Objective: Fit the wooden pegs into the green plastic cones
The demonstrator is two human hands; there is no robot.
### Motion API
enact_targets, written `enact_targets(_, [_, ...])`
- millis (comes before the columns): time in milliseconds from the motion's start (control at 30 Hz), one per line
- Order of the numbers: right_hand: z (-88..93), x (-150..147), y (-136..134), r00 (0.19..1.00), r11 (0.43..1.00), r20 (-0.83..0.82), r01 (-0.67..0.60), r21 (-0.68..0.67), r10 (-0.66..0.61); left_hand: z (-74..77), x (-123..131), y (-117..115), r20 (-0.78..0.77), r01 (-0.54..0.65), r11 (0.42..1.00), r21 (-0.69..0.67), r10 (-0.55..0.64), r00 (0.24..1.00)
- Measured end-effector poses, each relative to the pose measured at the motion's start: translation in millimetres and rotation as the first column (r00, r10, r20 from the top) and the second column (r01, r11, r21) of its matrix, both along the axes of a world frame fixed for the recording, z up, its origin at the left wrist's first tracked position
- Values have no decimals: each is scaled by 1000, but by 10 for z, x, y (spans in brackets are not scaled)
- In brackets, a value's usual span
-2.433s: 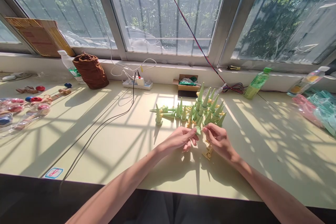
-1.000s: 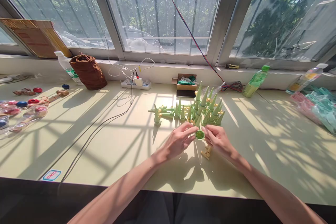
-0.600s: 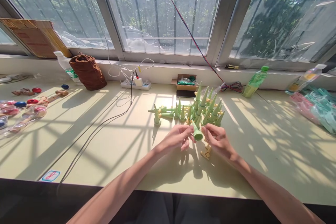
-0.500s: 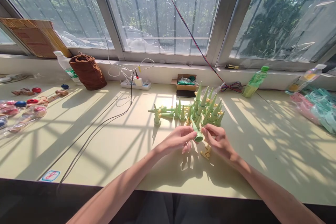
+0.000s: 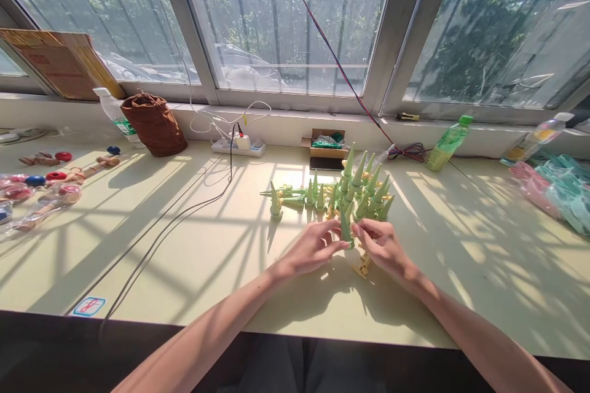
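Note:
A pale green cone [image 5: 345,228] stands nearly upright between my two hands, its tip pointing up. My left hand [image 5: 316,247] is closed around the cone's lower part, thumb at the base. On the cone's other side, my right hand [image 5: 381,245] is pinched close against it; whatever lies between those fingertips is too small to make out. Small yellow pieces [image 5: 362,267] lie on the table under my right hand, partly covered by it. Just beyond my hands stands a cluster of similar green cones [image 5: 357,181] with yellow bits among them.
Several green cones lie on their sides left of the cluster, near one upright cone [image 5: 275,202]. Behind are a small open box [image 5: 328,150], a power strip [image 5: 238,147] and a green-capped bottle [image 5: 449,144]. Black cables [image 5: 184,212] cross the table; wooden toys [image 5: 56,177] lie far left.
The cone has turned from leaning, with its hollow base toward me, to nearly upright. My left fingers have shifted round it; my right hand has barely moved.

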State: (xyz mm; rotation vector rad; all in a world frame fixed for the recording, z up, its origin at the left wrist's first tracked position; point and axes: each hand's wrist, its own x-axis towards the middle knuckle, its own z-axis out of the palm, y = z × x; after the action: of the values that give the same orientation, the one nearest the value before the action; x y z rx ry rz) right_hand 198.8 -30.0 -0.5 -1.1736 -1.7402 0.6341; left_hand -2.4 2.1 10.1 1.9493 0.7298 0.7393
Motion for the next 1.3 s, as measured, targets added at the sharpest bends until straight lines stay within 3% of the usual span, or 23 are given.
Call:
enact_targets(367, [17,5,-6,994,995,100,33,90,-42,-44,19,1,-11,-19,931,363,24,1000])
enact_targets(500, [1,0,3,999,999,24,36,5,-36,-79,4,-5,-48,2,896,444,22,999])
enact_targets(633, [-13,-6,17,989,983,-145,-23,-184,-3,-116,-11,-1,-57,21,865,501,9,998])
enact_targets(800, [-3,-26,33,933,918,-360,-126,-375,-19,-89,18,3,4,-8,895,445,7,1000])
enact_targets(1067, [43,-62,26,874,893,-483,-262,-366,59,-110,34,46,82,-78,982,170,65,995])
enact_targets(1300, [66,-34,10,873,880,-477,-305,-363,106,-114,26,39,97,-79,986,145,65,993])
